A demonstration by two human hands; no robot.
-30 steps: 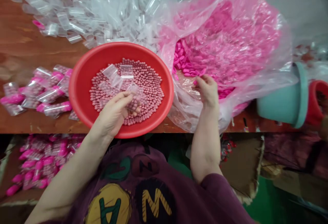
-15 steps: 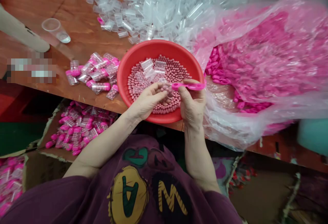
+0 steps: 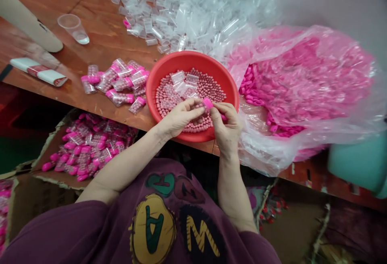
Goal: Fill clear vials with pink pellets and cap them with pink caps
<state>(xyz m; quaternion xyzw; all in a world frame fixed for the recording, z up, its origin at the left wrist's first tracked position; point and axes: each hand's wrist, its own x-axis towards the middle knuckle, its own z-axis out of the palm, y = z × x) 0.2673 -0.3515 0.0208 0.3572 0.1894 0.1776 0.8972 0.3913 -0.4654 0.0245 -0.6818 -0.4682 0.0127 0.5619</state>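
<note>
Over the near rim of a red bowl (image 3: 157, 79) full of small pink beads (image 3: 208, 90), my left hand (image 3: 178, 117) pinches a small clear tube filled with beads. My right hand (image 3: 227, 129) presses a pink cap (image 3: 208, 103) onto that tube's end; both hands are closed and touch each other. A few empty clear tubes (image 3: 181, 82) lie on the beads in the bowl.
A big clear plastic bag of pink caps (image 3: 302, 82) lies right of the bowl. A heap of empty clear tubes (image 3: 181, 6) fills the back. Capped filled tubes (image 3: 121, 80) lie left of the bowl, more in a cardboard box (image 3: 87, 147) below. A plastic cup (image 3: 72, 28) stands far left.
My right hand left the bag of caps and came to my left hand with a pink cap, now pressed against the tube. The view shifted left.
</note>
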